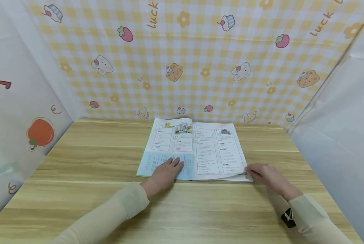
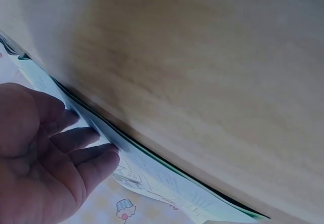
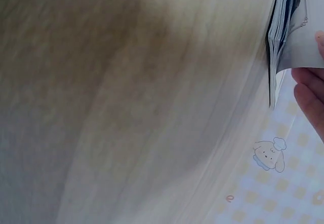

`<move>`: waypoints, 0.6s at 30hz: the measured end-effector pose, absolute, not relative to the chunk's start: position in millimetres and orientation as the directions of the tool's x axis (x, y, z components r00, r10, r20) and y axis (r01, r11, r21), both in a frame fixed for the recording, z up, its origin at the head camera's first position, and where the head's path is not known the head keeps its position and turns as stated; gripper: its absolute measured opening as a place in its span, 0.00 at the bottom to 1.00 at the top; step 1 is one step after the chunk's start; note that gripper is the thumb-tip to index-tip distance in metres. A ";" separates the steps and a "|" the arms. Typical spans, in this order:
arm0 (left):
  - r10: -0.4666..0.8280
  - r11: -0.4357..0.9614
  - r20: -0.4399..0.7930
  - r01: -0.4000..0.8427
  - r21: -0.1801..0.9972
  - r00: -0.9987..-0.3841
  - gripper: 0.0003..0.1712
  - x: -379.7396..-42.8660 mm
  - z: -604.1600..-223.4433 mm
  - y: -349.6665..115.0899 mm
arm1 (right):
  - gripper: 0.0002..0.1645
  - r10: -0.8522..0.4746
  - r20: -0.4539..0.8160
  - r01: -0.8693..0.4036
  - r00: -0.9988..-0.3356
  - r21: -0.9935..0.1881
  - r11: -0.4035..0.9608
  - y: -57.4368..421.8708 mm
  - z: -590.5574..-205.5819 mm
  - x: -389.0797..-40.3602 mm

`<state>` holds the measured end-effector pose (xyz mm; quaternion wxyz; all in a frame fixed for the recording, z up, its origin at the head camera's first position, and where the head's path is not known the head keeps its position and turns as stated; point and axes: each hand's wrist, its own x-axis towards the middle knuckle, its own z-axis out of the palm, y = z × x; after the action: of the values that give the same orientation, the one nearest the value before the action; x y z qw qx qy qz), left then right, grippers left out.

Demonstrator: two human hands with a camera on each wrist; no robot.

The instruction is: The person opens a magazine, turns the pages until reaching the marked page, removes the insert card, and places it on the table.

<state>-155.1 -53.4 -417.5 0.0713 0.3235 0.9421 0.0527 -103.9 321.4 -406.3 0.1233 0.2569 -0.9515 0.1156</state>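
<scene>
The book [image 1: 193, 145] lies open and face up on the tabletop [image 1: 87, 162], its long axis running side to side before the person, its spine pointing away from them. From where I stand, both hands come at it from its near side, the arms reaching in from below its lower edge. On the book's left page [image 1: 160, 144], toward the spine and the near edge, the left hand [image 1: 163, 174] rests over a pale blue panel [image 1: 157, 162] of print — fingers extended and relaxed, gripping nothing. At the book's near right corner, the right hand [image 1: 267, 176] pinches the right page [image 1: 207, 157], thumb on one side and fingers on the other, and that corner bends up so a sheet beneath it shows. This is the relation that matters, I judge: the right hand is the nearer one to the loose outer edge, with the spine lying to its left, across the whole width of the page — while the left hand sits close to the spine. Nearer the person than the book's right corner, a small black object [image 1: 288, 218] shows beside the right sleeve [image 1: 310, 211]. Beyond the book's far edge rises a yellow checked cloth [image 1: 157, 44] printed with cupcakes and strawberries.
</scene>
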 end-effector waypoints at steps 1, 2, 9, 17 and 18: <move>0.615 0.787 -0.103 0.600 0.147 -0.782 0.26 -155.2 -417.0 -52.6 | 0.12 -0.459 0.312 -0.520 -0.832 -0.146 0.842 321.0 -406.0 -103.2; 0.614 0.787 -0.101 0.599 0.147 -0.783 0.26 -155.5 -417.1 -52.0 | 0.13 -0.464 0.335 -0.530 -0.820 -0.136 0.837 321.1 -405.9 -102.8; 0.620 0.780 -0.038 0.611 0.135 -0.784 0.29 -157.3 -419.0 -48.9 | 0.19 -0.473 0.511 -0.578 -0.718 -0.058 0.814 318.8 -405.1 -104.4; 0.603 0.788 0.017 0.598 0.148 -0.798 0.39 -155.5 -418.2 -41.4 | 0.16 -0.474 0.658 -0.637 -0.586 -0.012 0.771 313.5 -400.9 -108.9; 0.603 0.787 0.020 0.599 0.150 -0.797 0.40 -155.4 -417.4 -39.1 | 0.23 -0.477 0.675 -0.649 -0.563 -0.002 0.761 312.3 -399.9 -109.7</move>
<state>-155.4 -39.1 -417.4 0.0147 0.3181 0.9450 0.0745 -109.7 312.3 -399.9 0.3393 0.3218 -0.8749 0.1262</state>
